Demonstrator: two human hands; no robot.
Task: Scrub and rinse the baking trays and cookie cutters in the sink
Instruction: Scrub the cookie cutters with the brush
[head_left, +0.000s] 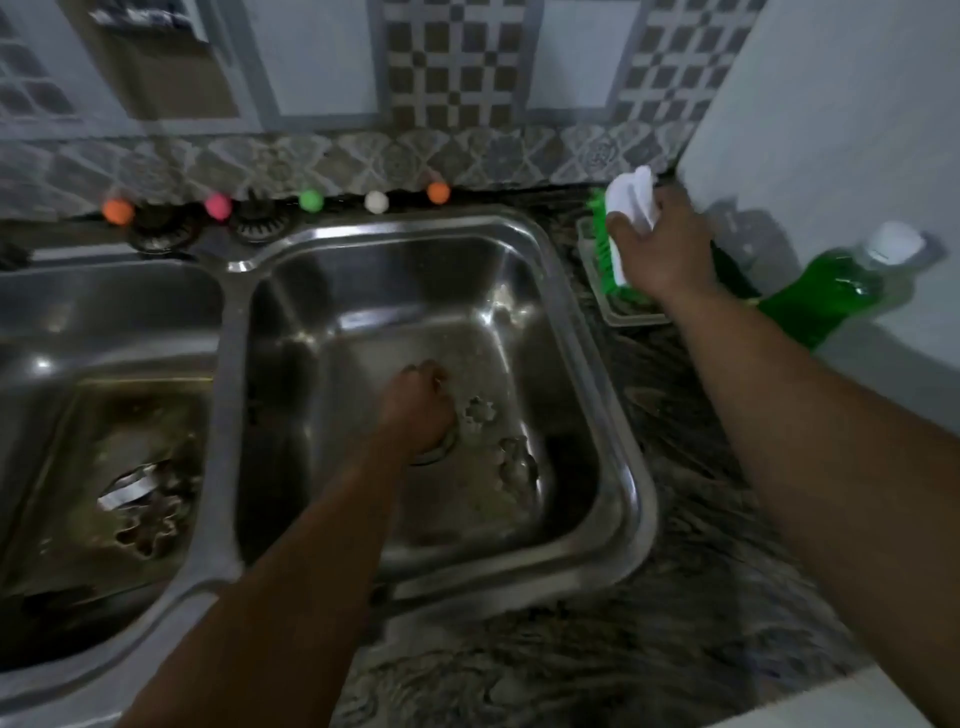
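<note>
My left hand (415, 410) reaches down to the floor of the right sink basin (597, 364), its fingers curled near the drain; what it holds is hidden. Two metal cookie cutters lie on the basin floor beside it: a flower-shaped cutter (480, 410) and another cutter (517, 467). My right hand (660, 244) grips a white scrub brush (631, 202) with green bristles, over a small tray (618, 312) on the counter. In the left basin (62, 322) sits a dark baking tray (67, 467) carrying more cutters (137, 506).
A bottle of green dish soap (826, 296) lies tilted against the white wall at the right. Coloured balls (311, 200) line the back edge of the sink. Dark stone counter (675, 597) runs along the front and right.
</note>
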